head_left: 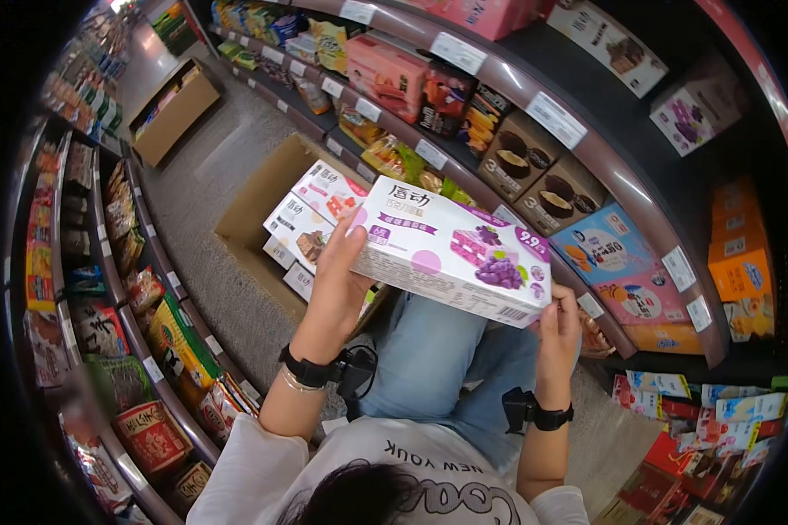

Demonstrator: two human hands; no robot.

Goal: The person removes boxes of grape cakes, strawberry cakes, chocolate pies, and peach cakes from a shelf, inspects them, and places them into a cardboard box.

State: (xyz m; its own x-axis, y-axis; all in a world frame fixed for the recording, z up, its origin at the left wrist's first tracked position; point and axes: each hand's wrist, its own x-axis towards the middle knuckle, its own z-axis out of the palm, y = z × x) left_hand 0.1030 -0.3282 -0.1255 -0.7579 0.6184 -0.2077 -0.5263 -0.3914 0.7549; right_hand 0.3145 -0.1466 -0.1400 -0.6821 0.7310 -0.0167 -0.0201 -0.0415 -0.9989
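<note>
Dark hair (359,497) is closest, over a white shirt (346,453). On the left, snack packs (177,346) sit on a shelf (137,332). Next, a big brown carton (243,206) holds small boxes (299,226). The left hand (341,269) grips one end of a white grape box (446,245), which is up over the person's blue jeans (429,363). The right hand (558,322) holds the other end. Farther right, brown boxes (518,159) stand on another shelf (508,86)

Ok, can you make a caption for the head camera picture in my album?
The left hand and right hand hold a white grape-pictured box near an open carton between shop shelves.
</note>
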